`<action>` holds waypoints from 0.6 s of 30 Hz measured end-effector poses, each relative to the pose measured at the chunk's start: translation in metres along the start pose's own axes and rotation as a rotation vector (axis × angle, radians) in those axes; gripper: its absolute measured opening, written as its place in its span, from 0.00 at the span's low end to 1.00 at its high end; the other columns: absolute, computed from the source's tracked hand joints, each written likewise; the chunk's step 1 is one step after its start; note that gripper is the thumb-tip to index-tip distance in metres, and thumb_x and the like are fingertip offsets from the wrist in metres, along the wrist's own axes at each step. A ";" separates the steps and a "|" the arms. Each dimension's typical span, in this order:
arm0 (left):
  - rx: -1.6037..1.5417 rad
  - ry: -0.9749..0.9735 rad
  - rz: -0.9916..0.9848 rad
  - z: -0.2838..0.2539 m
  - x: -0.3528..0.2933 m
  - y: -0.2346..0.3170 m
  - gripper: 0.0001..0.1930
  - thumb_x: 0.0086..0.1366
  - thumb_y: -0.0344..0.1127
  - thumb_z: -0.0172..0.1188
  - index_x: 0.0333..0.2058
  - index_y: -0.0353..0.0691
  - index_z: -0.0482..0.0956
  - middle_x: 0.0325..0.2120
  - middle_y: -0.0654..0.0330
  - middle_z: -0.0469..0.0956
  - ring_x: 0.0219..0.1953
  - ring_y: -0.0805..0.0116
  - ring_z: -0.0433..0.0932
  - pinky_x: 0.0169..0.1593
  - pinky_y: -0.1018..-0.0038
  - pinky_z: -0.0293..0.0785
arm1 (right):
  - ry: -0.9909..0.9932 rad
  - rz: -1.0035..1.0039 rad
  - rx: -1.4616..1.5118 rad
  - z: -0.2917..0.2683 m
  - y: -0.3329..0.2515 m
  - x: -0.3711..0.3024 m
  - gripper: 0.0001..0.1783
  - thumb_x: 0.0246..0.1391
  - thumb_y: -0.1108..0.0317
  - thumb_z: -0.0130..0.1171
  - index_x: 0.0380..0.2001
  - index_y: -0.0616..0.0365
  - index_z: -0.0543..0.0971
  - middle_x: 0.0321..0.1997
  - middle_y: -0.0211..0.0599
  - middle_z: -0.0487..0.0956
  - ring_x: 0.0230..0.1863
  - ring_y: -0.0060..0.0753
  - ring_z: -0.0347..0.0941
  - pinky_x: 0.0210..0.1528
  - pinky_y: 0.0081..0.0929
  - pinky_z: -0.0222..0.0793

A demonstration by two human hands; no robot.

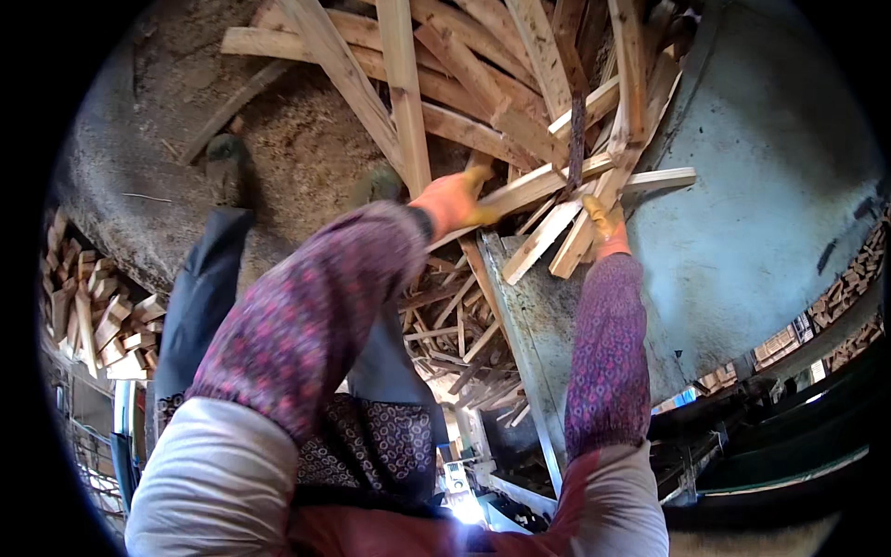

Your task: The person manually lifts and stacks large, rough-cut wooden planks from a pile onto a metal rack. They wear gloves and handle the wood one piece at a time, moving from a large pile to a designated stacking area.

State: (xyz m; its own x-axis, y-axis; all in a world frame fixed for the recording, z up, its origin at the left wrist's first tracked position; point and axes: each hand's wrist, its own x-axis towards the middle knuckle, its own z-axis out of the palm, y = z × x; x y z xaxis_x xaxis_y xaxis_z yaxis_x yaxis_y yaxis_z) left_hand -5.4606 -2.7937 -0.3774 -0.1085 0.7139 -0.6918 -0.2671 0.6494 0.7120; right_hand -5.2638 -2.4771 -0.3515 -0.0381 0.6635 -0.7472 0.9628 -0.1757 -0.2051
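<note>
My left hand (452,203), in an orange glove with yellow fingers, is closed round the near end of a pale wood strip (538,185). That strip slants up to the right across the pile. At the edge of the blue-grey metal surface, my right hand (607,228), in a matching glove, closes on another wood strip (608,188). Part of its grip is hidden behind the fingers. Between the hands, shorter pale strips (545,241) stick out toward me over the metal edge. A dark, bark-covered stick (576,139) lies across the wood near my right hand.
Long boards (401,84) are heaped at the far side. The blue-grey metal surface (742,195) spreads to the right. Sawdust (297,139) covers the floor at the left, near another person's dark-trousered leg (206,269). Cut blocks (111,316) are piled at far left; scraps (455,325) lie below.
</note>
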 end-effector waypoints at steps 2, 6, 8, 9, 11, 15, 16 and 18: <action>0.042 -0.069 -0.131 0.020 0.035 0.022 0.47 0.55 0.52 0.71 0.69 0.36 0.63 0.57 0.38 0.76 0.60 0.44 0.76 0.63 0.62 0.71 | 0.036 -0.080 0.091 0.018 -0.019 -0.009 0.39 0.48 0.53 0.74 0.57 0.63 0.69 0.53 0.40 0.74 0.50 0.44 0.71 0.46 0.48 0.71; 0.224 -0.110 -0.120 0.031 0.035 0.055 0.27 0.59 0.52 0.71 0.48 0.37 0.81 0.41 0.44 0.84 0.45 0.48 0.84 0.52 0.60 0.77 | 0.157 -0.167 0.269 0.012 -0.022 -0.079 0.31 0.47 0.58 0.76 0.47 0.72 0.79 0.40 0.32 0.80 0.37 0.27 0.76 0.40 0.31 0.75; -0.046 -0.031 -0.091 -0.014 -0.020 0.038 0.25 0.63 0.51 0.68 0.49 0.36 0.81 0.40 0.53 0.84 0.44 0.61 0.83 0.52 0.65 0.78 | 0.148 -0.097 0.305 0.031 -0.002 -0.145 0.32 0.45 0.57 0.75 0.47 0.70 0.78 0.39 0.36 0.81 0.36 0.31 0.76 0.38 0.32 0.75; -0.246 0.044 0.004 -0.041 -0.050 0.015 0.24 0.67 0.50 0.65 0.50 0.34 0.80 0.42 0.56 0.83 0.46 0.66 0.81 0.54 0.66 0.77 | 0.122 -0.038 0.303 0.041 0.013 -0.186 0.32 0.44 0.56 0.74 0.47 0.69 0.78 0.38 0.38 0.81 0.36 0.32 0.76 0.38 0.33 0.75; -0.554 0.235 0.051 -0.098 -0.075 0.002 0.20 0.64 0.37 0.69 0.52 0.36 0.80 0.43 0.58 0.84 0.45 0.69 0.82 0.49 0.70 0.80 | 0.027 0.032 0.327 0.062 0.020 -0.260 0.32 0.43 0.56 0.73 0.47 0.67 0.77 0.37 0.43 0.81 0.35 0.36 0.77 0.36 0.33 0.75; -0.548 0.393 0.051 -0.215 -0.092 0.019 0.31 0.63 0.48 0.68 0.59 0.35 0.74 0.51 0.59 0.79 0.48 0.65 0.80 0.52 0.66 0.76 | -0.078 0.029 0.260 0.091 0.013 -0.315 0.46 0.41 0.47 0.75 0.56 0.68 0.72 0.44 0.50 0.81 0.44 0.42 0.79 0.47 0.35 0.76; -0.616 0.450 -0.195 -0.220 -0.082 0.024 0.32 0.65 0.52 0.65 0.62 0.42 0.71 0.53 0.61 0.78 0.48 0.64 0.80 0.52 0.65 0.75 | -0.088 0.037 0.211 0.101 0.019 -0.310 0.47 0.41 0.47 0.75 0.58 0.68 0.71 0.47 0.52 0.80 0.48 0.44 0.77 0.50 0.37 0.75; -0.487 0.358 -0.156 -0.241 -0.079 -0.018 0.33 0.66 0.56 0.61 0.64 0.48 0.70 0.53 0.61 0.78 0.50 0.63 0.79 0.52 0.63 0.74 | -0.103 -0.022 0.079 0.119 0.004 -0.286 0.48 0.41 0.49 0.75 0.61 0.67 0.70 0.53 0.55 0.77 0.54 0.49 0.75 0.56 0.41 0.72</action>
State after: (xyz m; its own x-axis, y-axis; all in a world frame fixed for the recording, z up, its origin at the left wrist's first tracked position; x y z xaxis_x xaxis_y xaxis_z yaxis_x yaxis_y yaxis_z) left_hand -5.6781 -2.9255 -0.3646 -0.3249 0.4334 -0.8406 -0.7027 0.4843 0.5213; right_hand -5.2811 -2.7538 -0.2141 -0.0901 0.5903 -0.8021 0.9375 -0.2215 -0.2684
